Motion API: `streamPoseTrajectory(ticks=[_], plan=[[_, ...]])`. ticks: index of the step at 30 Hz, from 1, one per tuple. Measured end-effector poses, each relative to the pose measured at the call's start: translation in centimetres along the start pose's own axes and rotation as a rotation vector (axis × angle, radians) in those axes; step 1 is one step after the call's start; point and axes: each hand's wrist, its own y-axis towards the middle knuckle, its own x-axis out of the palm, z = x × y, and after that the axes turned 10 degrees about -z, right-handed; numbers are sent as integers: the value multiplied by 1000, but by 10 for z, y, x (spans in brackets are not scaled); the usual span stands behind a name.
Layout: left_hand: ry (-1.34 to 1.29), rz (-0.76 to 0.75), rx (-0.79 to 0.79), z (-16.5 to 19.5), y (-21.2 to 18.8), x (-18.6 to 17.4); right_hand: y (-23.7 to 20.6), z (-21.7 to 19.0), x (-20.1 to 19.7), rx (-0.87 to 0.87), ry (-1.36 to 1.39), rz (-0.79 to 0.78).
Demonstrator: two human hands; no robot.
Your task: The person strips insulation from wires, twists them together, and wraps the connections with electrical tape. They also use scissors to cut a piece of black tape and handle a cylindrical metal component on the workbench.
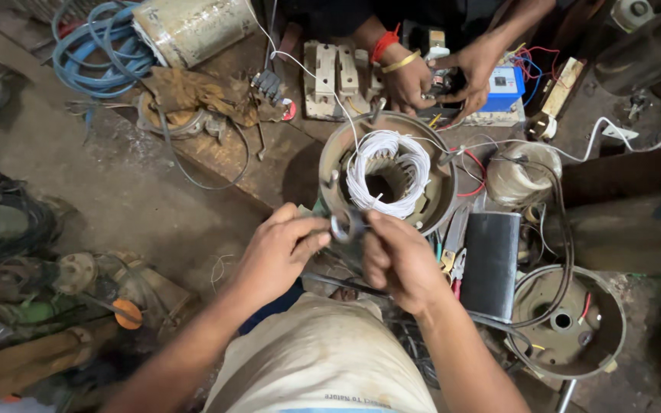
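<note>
Left hand: the left hand [275,256] comes in from 7 o'clock, with its grip pinched tight on a small metal ring [343,226].
Right hand: the right hand [396,258] comes in from 5 o'clock, and its grip pinches the same ring from the other side.
Ring: it sits right between the two grips, touching fingers of both hands, just below the round motor shell [430,206].
Motor shell: it lies at 12 o'clock from the hands, with a loop of white wire [415,170] inside it.
Other person: two more hands [437,76] at the top hold a small dark part.
Nearby: pliers [453,264] and a flat black box [491,264] lie at 3 o'clock.
</note>
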Motion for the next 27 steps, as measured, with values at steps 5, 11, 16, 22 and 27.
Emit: streamPoseTrajectory(ticks=[5, 11, 16, 22, 27], plan=[[8, 49, -141, 4, 8, 10, 0, 17, 13, -132, -481, 136], [-11, 77, -51, 7, 16, 20, -7, 35, 23, 163, -253, 134], [128, -53, -72, 7, 12, 13, -5, 37, 22, -2, -782, 163], [21, 60, 46, 6, 9, 5, -7, 11, -8, 39, -24, 109], [28, 51, 46, 8, 8, 5, 1, 11, -8, 8, 95, 51]])
